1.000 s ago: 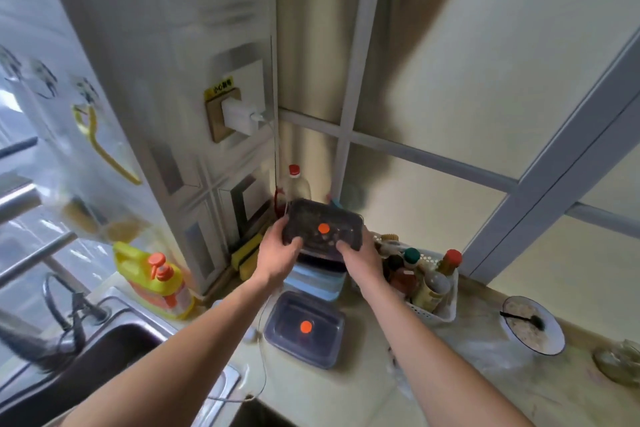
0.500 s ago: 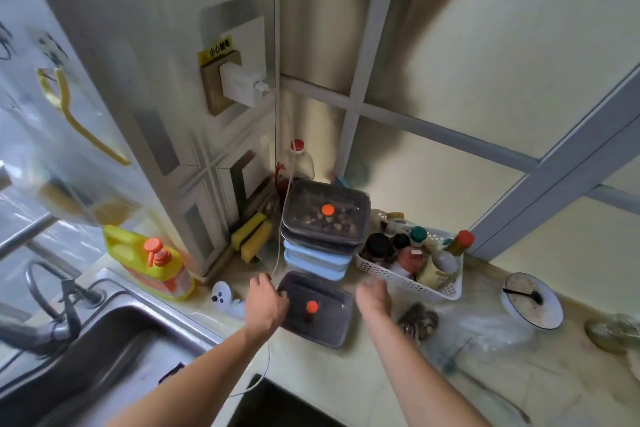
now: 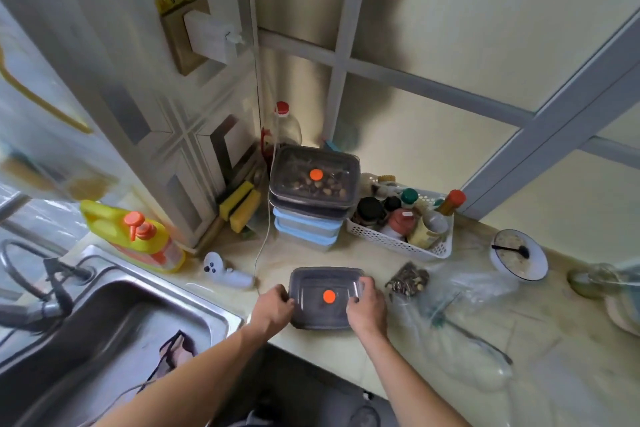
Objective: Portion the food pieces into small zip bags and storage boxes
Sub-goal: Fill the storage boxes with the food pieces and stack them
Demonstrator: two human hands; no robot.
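Bench [image 3: 398,350]: one pale stone top running along the wall, its near edge toward the person.
Sink [image 3: 114,315]: one steel basin, set into the bench's left end.
Box stack [image 3: 311,215]: one pile at the back of the bench near the wall corner; the dark-lidded top box [image 3: 313,177] shows brown food pieces inside and carries one orange dot; under it two pale blue lids are visible, and the exact count of boxes below cannot be told.
Basket [image 3: 394,243]: one white perforated basket just right of the stack, holding several jars and bottles, too crowded to count.
Front box [image 3: 325,298]: one grey lidded storage box with one orange dot, lying flat near the bench's near edge, in front of the stack and apart from it.
Detergent bottle [image 3: 135,236]: one, yellow with an orange pump, behind the sink.
Bowl [image 3: 519,255]: one, white, toward the bench's right end, one dark utensil in it.
Left hand [image 3: 272,308]: grip closed round the front box's left side.
Right hand [image 3: 367,307]: grip curled over the box's right edge, fingers on the lid.
Loose food pieces [image 3: 407,279]: one small dark heap just right of the front box, on clear plastic.
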